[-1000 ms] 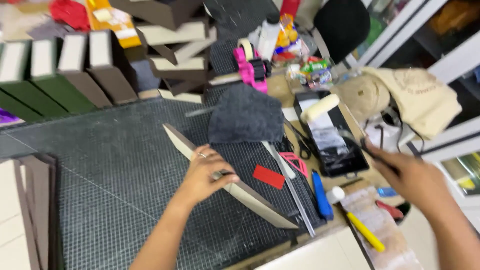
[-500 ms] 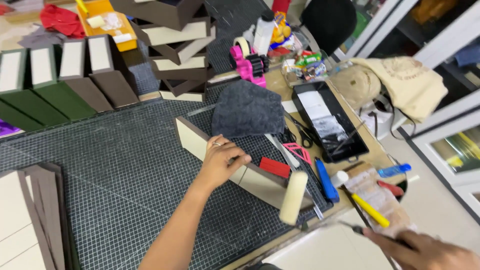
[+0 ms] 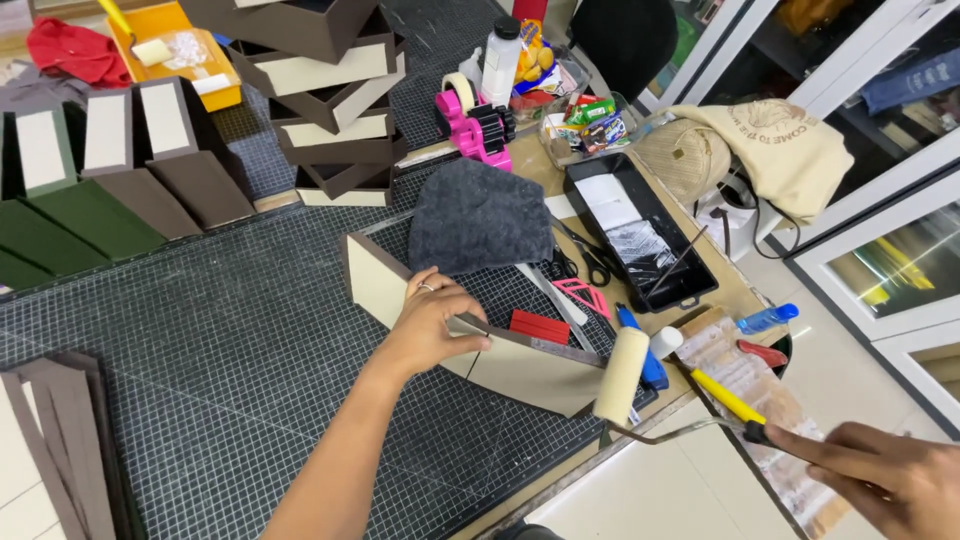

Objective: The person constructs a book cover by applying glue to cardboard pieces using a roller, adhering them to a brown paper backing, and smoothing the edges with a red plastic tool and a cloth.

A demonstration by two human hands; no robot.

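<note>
**Left hand steadies the folded board; right hand carries the roller**

Head view, left side. My left hand (image 3: 432, 325) rests palm-down on a long cream cardboard panel with dark brown edging (image 3: 470, 335), folded so that one wall stands upright. My fingers (image 3: 462, 312) are spread and curled over the top edge of that wall, pressing it rather than enclosing it. The panel lies on the dark gridded cutting mat (image 3: 200, 340), running diagonally from the centre of the mat toward its near right edge.

Head view, right side. My right hand (image 3: 880, 475) is at the lower right corner, off the mat. Thumb and fingers are closed around the yellow-and-black handle of a small paint roller (image 3: 680, 395). The roller's cream foam sleeve (image 3: 622, 375) stands nearly upright at the panel's right end, touching or just beside it; I cannot tell which.

Head view, surroundings. A grey felt piece (image 3: 478, 215) lies just behind my left hand. A small red block (image 3: 540, 326) sits by the panel's far edge. A black tray (image 3: 640, 235) lies to the right, with black scissors (image 3: 585, 262) beside it. A pink tape dispenser (image 3: 478, 130) stands farther back. Stacked brown and cream box parts (image 3: 330, 100) fill the rear of the bench.
</note>
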